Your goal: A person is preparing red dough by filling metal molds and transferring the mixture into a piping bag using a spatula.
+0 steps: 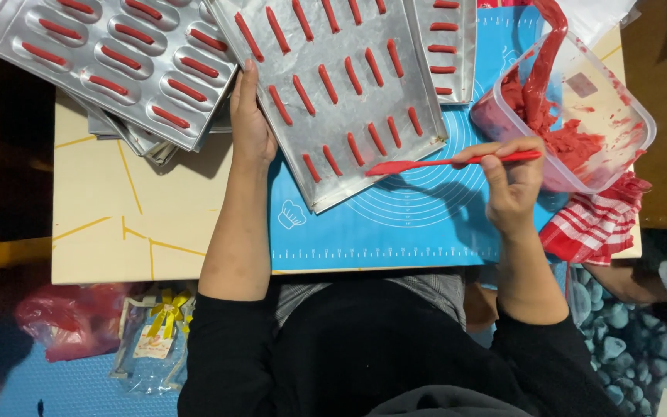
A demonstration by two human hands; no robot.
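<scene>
- left hand: laid flat, fingers straight, on the left edge of the middle metal tray; it presses the tray and grasps nothing.
- right hand: clenched around the handle of a red spatula, whose blade points left and lies over the tray's near right corner.
- middle metal tray: tilted, resting on the blue baking mat, carrying rows of short red dough strips.
- left stack of trays: far left, top one filled with red strips in oval moulds.
- clear plastic tub: far right, just beside the right hand, holding red dough.
- red checked cloth: under the tub's near side.
- cream table: beneath everything.
</scene>
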